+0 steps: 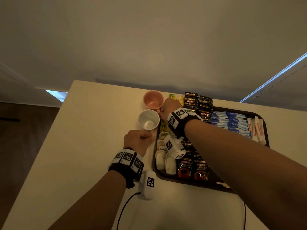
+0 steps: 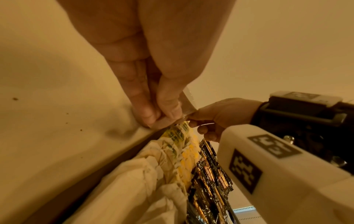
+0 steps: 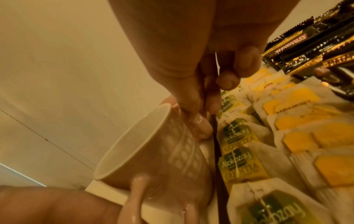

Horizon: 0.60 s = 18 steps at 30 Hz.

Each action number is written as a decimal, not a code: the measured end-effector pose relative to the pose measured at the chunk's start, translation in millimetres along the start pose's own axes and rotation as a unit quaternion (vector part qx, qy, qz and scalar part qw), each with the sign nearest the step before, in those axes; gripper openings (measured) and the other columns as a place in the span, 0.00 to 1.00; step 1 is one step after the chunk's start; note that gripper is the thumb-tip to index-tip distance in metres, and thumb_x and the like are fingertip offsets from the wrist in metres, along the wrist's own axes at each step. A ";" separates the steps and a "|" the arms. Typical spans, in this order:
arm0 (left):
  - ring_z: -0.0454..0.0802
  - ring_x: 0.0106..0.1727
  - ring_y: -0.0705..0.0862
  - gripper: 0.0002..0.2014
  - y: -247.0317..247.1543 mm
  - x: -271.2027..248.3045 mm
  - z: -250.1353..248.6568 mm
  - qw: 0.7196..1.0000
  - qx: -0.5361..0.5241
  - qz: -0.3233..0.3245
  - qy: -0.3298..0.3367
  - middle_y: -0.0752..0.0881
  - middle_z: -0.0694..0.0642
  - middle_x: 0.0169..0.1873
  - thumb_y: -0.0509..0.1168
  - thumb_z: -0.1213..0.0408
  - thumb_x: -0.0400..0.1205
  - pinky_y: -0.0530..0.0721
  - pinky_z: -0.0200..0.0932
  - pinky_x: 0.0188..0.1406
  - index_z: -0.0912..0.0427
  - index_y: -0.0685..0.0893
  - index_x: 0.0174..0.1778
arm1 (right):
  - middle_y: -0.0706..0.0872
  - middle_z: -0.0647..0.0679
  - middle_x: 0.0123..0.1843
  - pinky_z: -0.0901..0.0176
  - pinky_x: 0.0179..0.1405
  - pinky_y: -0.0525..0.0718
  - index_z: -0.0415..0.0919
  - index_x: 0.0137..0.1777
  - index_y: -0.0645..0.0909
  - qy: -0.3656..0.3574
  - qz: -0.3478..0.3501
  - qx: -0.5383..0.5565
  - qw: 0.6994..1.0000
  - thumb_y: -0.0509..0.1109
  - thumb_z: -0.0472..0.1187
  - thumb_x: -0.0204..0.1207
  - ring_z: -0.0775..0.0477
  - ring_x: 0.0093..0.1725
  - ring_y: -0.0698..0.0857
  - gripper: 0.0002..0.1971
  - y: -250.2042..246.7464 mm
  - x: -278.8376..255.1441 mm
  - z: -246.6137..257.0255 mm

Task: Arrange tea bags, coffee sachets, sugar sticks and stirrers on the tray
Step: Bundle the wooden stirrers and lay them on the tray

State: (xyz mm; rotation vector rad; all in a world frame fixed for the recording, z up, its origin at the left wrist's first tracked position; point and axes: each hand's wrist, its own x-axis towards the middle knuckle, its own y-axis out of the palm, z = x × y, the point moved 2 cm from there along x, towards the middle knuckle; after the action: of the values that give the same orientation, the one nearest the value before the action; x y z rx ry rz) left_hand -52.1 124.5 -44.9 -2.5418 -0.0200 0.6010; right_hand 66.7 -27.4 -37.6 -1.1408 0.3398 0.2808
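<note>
Our left hand (image 1: pixel 138 141) pinches the handle of the white cup (image 1: pixel 148 120); our right hand (image 1: pixel 169 107) pinches the handle of the pink cup (image 1: pixel 153 99). Both cups stand on the counter (image 1: pixel 93 138), just beside the left edge of the tray (image 1: pixel 196 181). On the tray lie tea bags (image 3: pixel 298 136), coffee sachets (image 1: pixel 192 168) and sugar sticks (image 1: pixel 232 123) in rows.
</note>
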 end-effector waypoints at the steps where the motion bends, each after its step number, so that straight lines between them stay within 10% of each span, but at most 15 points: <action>1: 0.30 0.35 0.82 0.06 0.5 0.1 0.0 1.000 0.005 -0.002 0.004 0.88 0.46 0.33 0.78 0.60 0.76 0.75 0.17 0.37 0.57 0.94 0.45 | 0.75 0.50 0.34 0.57 0.37 0.74 0.42 0.36 0.74 0.000 0.002 0.000 1.000 0.68 0.51 0.80 0.48 0.36 0.76 0.16 -0.7 -0.3 0.9; 18: 0.40 0.38 0.85 0.06 0.4 -1.9 -1.9 1.000 0.009 0.002 -0.001 0.88 0.45 0.32 0.78 0.59 0.75 0.76 0.24 0.39 0.55 0.94 0.46 | 0.76 0.51 0.30 0.65 0.23 0.67 0.44 0.30 0.74 -0.023 0.036 -0.020 0.999 0.69 0.48 0.80 0.55 0.27 0.72 0.18 -17.1 -2.4 5.3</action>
State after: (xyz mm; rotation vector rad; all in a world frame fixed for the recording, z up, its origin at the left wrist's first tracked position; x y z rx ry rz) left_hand -53.1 123.0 -42.9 -2.5240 -0.0104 0.6035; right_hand 71.7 -29.3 -20.4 -1.1621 0.3373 0.3785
